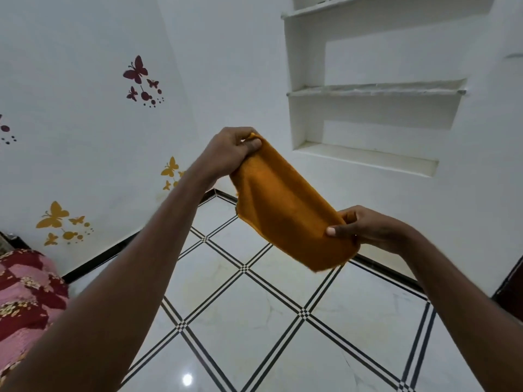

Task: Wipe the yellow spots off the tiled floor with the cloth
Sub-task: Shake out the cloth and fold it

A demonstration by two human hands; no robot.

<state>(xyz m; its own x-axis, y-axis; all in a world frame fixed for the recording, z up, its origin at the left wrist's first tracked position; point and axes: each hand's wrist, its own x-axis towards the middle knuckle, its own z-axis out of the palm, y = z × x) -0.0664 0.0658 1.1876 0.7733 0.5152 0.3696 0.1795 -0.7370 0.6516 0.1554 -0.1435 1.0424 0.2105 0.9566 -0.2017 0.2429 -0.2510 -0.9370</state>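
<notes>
Your left hand [230, 154] and right hand [365, 226] each pinch an end of the orange cloth [285, 207], stretched in the air | tiled floor [254, 321] below, untouched | faint yellowish marks visible; wiping not begun.

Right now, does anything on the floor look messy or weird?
Yes, a little. The tiled floor has faint yellowish smears below the cloth, dull against the shiny white tiles. Both hands hold the cloth up in the air, off the floor. Nothing looks broken.
</notes>
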